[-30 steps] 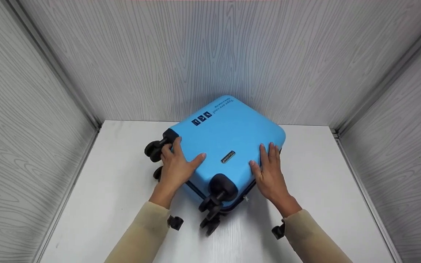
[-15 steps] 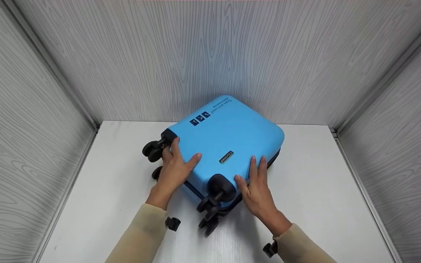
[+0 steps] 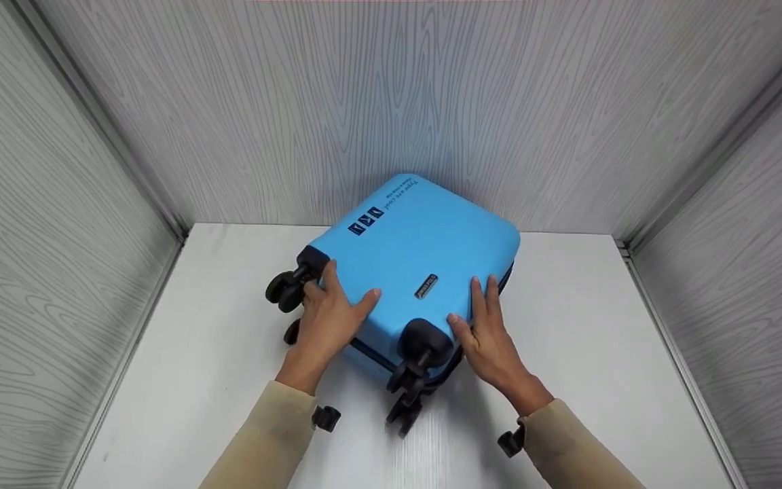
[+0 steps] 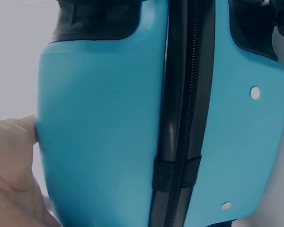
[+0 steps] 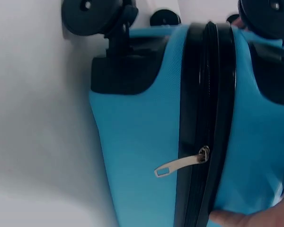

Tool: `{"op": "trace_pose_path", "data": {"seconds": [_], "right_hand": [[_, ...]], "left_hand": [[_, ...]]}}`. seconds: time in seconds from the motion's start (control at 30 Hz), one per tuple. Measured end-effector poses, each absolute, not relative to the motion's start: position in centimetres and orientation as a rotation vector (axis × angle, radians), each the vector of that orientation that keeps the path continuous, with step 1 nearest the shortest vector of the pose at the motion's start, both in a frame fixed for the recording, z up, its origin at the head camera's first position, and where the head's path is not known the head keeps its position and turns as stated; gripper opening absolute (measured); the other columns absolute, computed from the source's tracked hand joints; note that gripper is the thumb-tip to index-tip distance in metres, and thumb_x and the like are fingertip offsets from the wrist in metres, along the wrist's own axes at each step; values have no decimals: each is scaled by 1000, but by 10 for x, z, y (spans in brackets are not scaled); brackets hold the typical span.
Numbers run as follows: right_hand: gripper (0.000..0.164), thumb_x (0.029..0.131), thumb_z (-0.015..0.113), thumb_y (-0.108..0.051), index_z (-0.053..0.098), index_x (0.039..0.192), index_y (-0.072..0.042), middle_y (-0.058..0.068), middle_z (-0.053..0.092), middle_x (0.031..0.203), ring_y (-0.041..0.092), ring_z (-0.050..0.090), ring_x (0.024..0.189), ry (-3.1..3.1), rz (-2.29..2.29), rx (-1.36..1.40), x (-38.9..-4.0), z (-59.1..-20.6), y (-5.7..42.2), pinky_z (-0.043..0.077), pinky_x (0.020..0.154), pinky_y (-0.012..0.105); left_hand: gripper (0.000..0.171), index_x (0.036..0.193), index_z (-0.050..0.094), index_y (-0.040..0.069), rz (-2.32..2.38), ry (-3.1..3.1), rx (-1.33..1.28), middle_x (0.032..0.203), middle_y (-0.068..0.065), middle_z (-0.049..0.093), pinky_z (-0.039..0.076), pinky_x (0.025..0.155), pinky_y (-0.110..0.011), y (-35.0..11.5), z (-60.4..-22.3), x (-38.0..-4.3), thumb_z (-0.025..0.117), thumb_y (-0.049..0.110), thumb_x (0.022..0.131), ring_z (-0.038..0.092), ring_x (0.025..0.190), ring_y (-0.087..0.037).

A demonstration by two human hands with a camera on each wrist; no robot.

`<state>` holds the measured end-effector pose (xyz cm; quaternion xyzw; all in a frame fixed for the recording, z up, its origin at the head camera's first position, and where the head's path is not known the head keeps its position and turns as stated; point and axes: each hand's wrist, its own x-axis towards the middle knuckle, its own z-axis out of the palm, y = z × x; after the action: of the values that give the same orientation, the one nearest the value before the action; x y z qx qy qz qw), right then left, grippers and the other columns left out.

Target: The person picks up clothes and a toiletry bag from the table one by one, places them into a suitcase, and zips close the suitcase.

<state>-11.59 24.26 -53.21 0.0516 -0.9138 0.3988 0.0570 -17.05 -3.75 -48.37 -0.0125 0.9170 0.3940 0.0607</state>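
A light-blue hard-shell suitcase (image 3: pixel 425 238) lies turned at an angle on the white surface, broad face up, its black wheels (image 3: pixel 288 288) toward me and to the left. My left hand (image 3: pixel 330 319) rests over the wheel-end edge, thumb on the upper face, index finger near the left black corner. Along the right-hand edge, my right hand (image 3: pixel 493 339) presses with straight fingers, thumb close to the near wheel corner (image 3: pixel 425 341). The zipper (image 5: pixel 206 94) and its metal pull (image 5: pixel 180 164) show in the right wrist view. Parts of the left fingers are hidden behind the edge.
Grey wood-grain panels stand on three sides: a back wall (image 3: pixel 391 102) directly behind the suitcase, a left wall (image 3: pixel 45 238) and a right wall (image 3: pixel 744 238). White tabletop (image 3: pixel 581 326) extends to either side of the suitcase.
My right hand slid along the edge toward me, then moved slightly away. The suitcase has turned a little counter-clockwise, its far corner shifting left and its near wheels right.
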Motion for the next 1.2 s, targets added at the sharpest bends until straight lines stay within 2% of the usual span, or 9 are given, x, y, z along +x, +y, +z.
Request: {"op": "trace_pose_path", "data": {"seconds": [0.17,0.33,0.43,0.53,0.67,0.8,0.9,1.03,1.2], "right_hand": [[79,110,49,-46,9,172,-17,13,-10,178,38,1,164,-2771,1218,165,-125,-530,250,20,127,63],[78,110,50,-48,15,171,-15,15,-2,178,39,8,163,-2767,1182,128,-126,-527,246,22,126,63],[74,111,50,-45,21,170,-11,19,6,177,42,13,162,-2736,1174,97,-120,-525,238,24,125,64],[73,111,51,-42,24,168,-7,22,10,176,43,14,162,-2706,1188,94,-109,-522,225,23,125,64],[78,109,56,-42,22,168,-5,23,7,176,44,9,162,-2705,1194,133,-91,-521,205,22,125,66],[83,106,62,-43,22,168,-5,25,5,175,47,6,162,-2716,1133,192,-83,-526,195,25,123,67],[84,105,64,-41,22,168,-5,26,6,175,48,7,161,-2712,1089,220,-84,-530,196,27,122,67],[81,106,63,-39,23,169,-6,24,7,176,48,7,161,-2695,1089,238,-87,-533,202,26,123,67],[77,107,62,-39,25,169,-12,19,8,177,43,10,163,-2695,1114,245,-93,-533,217,26,124,66]], "left_hand": [[105,169,13,12,1057,2801,34,158,-40,27,50,99,-64,-45,-474,-171,62,70,96,53,132,-50],[88,164,33,9,789,2888,149,128,-32,64,54,77,-54,-62,-454,-181,62,63,100,68,96,-41],[68,153,53,6,687,3004,183,116,-26,71,55,77,-54,-71,-445,-192,62,53,103,68,97,-42],[59,144,62,3,710,3098,204,136,-28,64,53,94,-59,-79,-445,-208,62,47,105,59,119,-46],[70,155,50,4,884,3019,231,156,-28,45,41,114,-62,-91,-462,-231,59,52,105,43,142,-46],[88,167,26,9,994,2856,197,167,-26,30,33,121,-64,-100,-478,-241,53,64,104,35,152,-45],[94,169,19,10,1002,2813,177,168,-26,31,32,121,-65,-102,-481,-242,50,69,103,37,151,-45],[93,169,18,9,980,2821,171,163,-28,37,36,118,-66,-99,-480,-241,48,68,103,44,146,-46],[93,168,15,4,950,2827,147,162,-32,34,37,118,-64,-91,-478,-233,46,65,105,44,146,-46]]}}
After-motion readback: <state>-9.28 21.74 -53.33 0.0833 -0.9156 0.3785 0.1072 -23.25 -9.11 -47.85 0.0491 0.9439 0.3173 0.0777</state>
